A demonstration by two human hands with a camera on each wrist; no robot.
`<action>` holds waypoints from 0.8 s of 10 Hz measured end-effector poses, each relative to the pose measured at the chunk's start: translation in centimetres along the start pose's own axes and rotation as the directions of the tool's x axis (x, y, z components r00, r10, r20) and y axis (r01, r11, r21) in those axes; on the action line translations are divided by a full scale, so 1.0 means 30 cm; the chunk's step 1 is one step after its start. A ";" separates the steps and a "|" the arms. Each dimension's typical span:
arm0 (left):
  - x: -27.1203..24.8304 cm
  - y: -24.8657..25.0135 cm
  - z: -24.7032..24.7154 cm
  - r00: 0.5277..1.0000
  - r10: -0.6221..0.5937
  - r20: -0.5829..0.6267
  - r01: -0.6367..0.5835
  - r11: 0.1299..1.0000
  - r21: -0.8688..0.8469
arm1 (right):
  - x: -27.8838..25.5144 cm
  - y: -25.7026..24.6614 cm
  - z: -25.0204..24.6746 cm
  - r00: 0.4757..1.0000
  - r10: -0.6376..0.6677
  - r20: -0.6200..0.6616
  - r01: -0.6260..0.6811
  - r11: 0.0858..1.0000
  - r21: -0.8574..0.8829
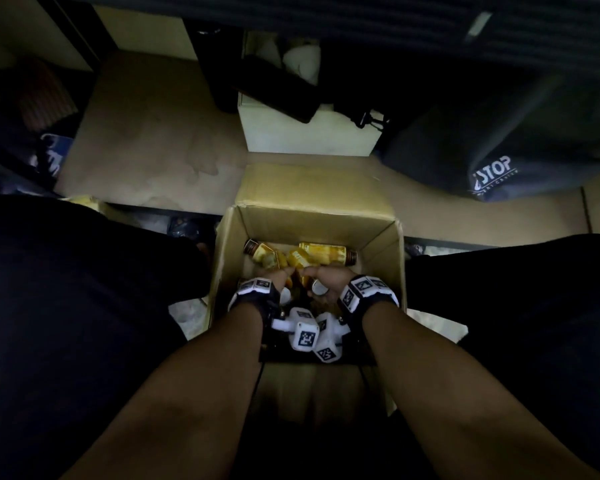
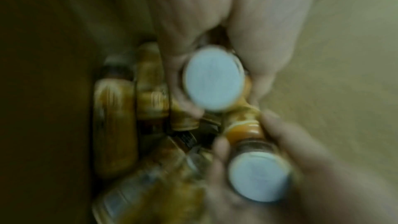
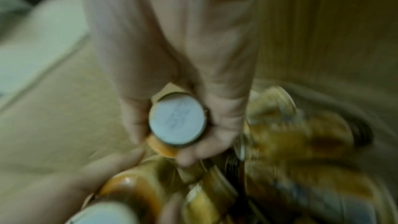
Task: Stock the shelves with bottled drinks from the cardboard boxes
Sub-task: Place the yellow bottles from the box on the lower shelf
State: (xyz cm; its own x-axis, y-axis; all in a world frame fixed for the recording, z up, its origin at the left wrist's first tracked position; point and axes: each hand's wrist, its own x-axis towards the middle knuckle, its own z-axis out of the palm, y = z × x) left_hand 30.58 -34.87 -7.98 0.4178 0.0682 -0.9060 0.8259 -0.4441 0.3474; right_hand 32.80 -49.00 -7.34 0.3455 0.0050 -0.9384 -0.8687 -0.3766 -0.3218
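Head view: an open cardboard box [image 1: 312, 220] stands on the floor [image 1: 146, 143] between the person's dark-clad legs. Beyond it sit a pale box [image 1: 291, 133], touching its far flap, and a dark bag [image 1: 499, 143] printed "STOP" to the right. Inside the cardboard box lie amber bottled drinks with yellow labels, on their sides in a loose heap; two lie clear at the far end, bottle A [image 1: 262, 254] and bottle B [image 1: 326, 253], and the rest are too overlapped and blurred to count.

Both hands reach into the box, side by side and nearly touching. The left hand [image 1: 278, 280] has its grip closed round one bottle [image 2: 212, 81], white cap toward the wrist camera. The right hand [image 1: 326, 282] likewise grips one bottle [image 3: 177, 120] by the neck, cap toward its camera. Each wrist carries a white marker-tagged camera unit [image 1: 305, 329].
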 end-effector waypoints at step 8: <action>-0.600 0.370 -0.102 0.457 0.781 -0.426 -0.713 0.608 0.349 | -0.693 -0.126 -0.347 0.534 -0.776 -0.337 0.730 0.624 -0.280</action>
State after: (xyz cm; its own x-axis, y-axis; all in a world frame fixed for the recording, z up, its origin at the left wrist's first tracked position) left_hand 33.40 -38.29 12.92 0.9971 0.0648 -0.0400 0.0720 -0.6305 0.7728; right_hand 32.59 -57.33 14.68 0.9778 -0.0179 -0.2087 -0.1905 -0.4908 -0.8502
